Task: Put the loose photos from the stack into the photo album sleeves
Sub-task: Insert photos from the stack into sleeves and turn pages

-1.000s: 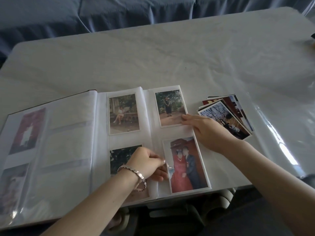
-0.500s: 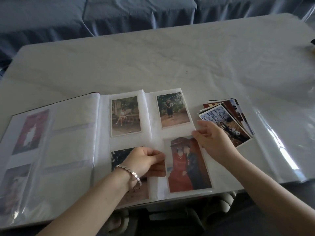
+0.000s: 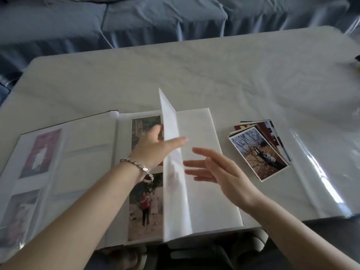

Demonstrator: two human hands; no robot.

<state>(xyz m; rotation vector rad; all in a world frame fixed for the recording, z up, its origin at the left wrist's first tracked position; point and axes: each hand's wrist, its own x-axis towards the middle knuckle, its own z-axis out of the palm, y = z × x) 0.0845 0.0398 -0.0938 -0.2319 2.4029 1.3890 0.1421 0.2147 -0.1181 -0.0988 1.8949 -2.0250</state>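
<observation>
A pale desk (image 3: 214, 75) under clear plastic (image 3: 321, 172) stands before blue-draped seating (image 3: 136, 22). The left hand (image 3: 153, 147) pinches an upright page (image 3: 175, 191) of the album (image 3: 87, 143). The right hand (image 3: 220, 172) hovers relaxed, with the photos (image 3: 259, 152) stacked just right of it.

A single wide-angle head camera looks forward and down from above the near edge of the table (image 3: 233, 75), close over the open photo album (image 3: 81, 156). Both forearms enter from the bottom corners, with the left hand (image 3: 153, 147) and right hand (image 3: 220, 170) near mid-frame. The raised album page (image 3: 175, 191) stands almost edge-on to the lens. A blue-covered sofa (image 3: 155, 22) fills the top band.
</observation>
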